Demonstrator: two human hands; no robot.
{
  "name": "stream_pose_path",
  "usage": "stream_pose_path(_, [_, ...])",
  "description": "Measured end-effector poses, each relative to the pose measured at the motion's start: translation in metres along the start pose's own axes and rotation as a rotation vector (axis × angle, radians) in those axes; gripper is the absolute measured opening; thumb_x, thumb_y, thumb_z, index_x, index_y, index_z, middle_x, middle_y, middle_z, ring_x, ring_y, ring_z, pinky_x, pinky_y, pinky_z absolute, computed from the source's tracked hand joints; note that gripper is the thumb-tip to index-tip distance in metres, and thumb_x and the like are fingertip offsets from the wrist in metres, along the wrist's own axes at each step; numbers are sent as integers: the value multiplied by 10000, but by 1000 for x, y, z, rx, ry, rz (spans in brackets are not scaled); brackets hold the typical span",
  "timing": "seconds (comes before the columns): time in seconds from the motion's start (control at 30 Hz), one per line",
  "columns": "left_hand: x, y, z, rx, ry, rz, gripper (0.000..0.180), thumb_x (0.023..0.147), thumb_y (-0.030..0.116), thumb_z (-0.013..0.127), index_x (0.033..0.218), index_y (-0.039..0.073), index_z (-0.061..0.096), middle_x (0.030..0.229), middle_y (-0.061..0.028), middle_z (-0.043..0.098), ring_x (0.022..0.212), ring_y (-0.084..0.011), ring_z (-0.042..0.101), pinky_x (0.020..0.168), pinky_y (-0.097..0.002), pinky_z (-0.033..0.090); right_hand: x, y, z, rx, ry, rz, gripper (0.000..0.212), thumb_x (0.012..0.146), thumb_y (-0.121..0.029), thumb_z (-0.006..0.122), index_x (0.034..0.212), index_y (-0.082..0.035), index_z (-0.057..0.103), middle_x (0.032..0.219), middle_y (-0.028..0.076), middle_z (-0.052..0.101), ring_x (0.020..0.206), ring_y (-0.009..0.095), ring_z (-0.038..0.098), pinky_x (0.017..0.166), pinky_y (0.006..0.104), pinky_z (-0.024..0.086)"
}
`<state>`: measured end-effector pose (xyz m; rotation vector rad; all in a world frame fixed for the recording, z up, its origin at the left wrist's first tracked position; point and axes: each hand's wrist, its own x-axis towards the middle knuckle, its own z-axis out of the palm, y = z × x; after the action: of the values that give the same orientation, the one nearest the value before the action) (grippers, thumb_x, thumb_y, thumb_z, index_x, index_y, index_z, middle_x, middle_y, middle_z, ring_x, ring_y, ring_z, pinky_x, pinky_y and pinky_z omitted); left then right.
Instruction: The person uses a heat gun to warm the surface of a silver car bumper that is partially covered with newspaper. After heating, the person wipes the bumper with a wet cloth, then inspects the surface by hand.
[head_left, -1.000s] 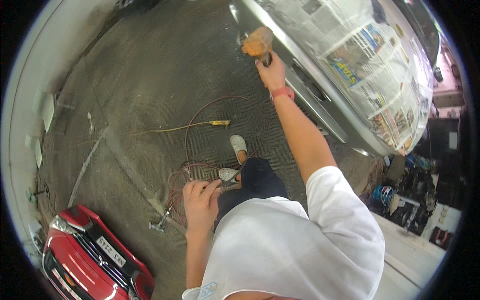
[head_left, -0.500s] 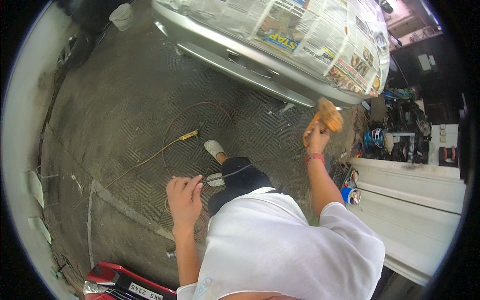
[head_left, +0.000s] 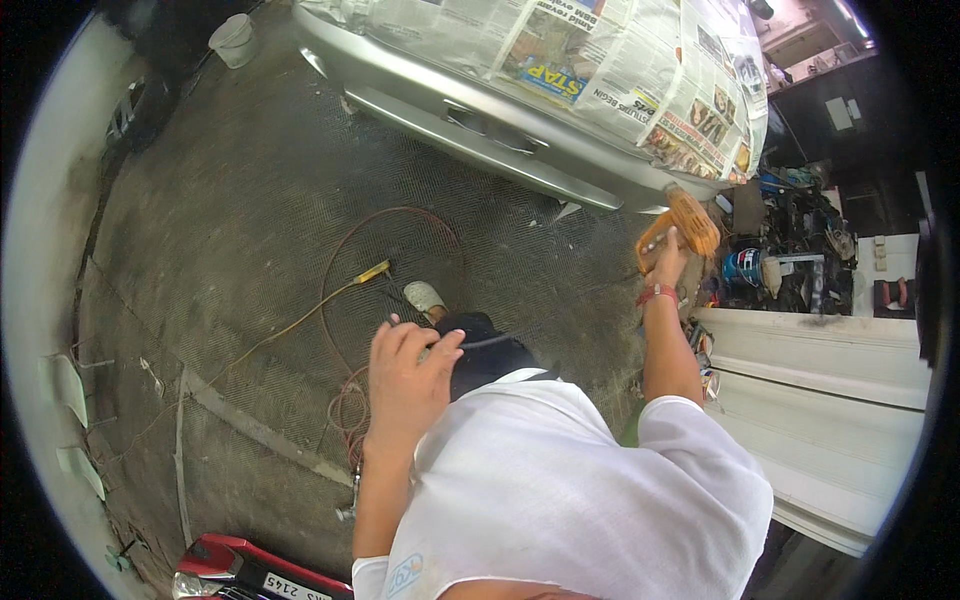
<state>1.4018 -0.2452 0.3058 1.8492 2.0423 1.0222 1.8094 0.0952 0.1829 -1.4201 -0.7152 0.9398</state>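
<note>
My right hand [head_left: 668, 262] is wrapped round the handle of an orange heat gun [head_left: 692, 224], its nozzle pointing up and left at the right end of a silver car bumper [head_left: 480, 135]. A narrow gap seems to part nozzle and bumper, though I cannot tell exactly. Closer to my body, my left hand [head_left: 408, 375] is closed on a dark power cord [head_left: 487, 341], which runs rightward past my dark trousers. Newspaper sheets [head_left: 625, 85] cover the car above the bumper.
A yellow extension socket [head_left: 373, 271] and a coiled reddish hose [head_left: 345, 405] lie on the floor by my shoe [head_left: 424, 297]. White panels [head_left: 810, 365] and piled tools stand at right. A red bumper [head_left: 215, 565] sits at lower left, a white bucket [head_left: 233, 42] at upper left.
My right hand has carried the heat gun slightly right, and its nozzle now turns toward the bumper's end. My left hand has moved right and up toward my trousers, still holding the cord.
</note>
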Motion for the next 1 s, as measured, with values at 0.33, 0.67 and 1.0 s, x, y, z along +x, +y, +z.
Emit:
stream_pose_path(0.33, [26,-39,-90,249,250,-76,264,903,161,837,1166,174,823,993,-17,638,1059,-270,612,1126,-554,476,-103,27,168,-28,-441,123,278,1112,-246,652,1276,-60,526,909,38,616,696,142,621,584,326,528])
stream_pose_path(0.67, [71,-96,-194,471,347,-170,321,865,114,850,1180,175,839,1001,-15,650,1088,-270,610,1145,-548,472,-192,62,378,20,-553,202,268,1096,-253,694,1247,-86,548,891,27,609,641,137,611,529,316,533])
stream_pose_path(1.0, [103,-163,-255,551,449,-365,216,948,92,782,1159,108,825,1008,-60,638,1067,-300,597,1188,-564,464,-260,86,589,59,-663,167,310,1105,-270,675,1252,-23,557,924,53,615,655,128,592,548,315,511])
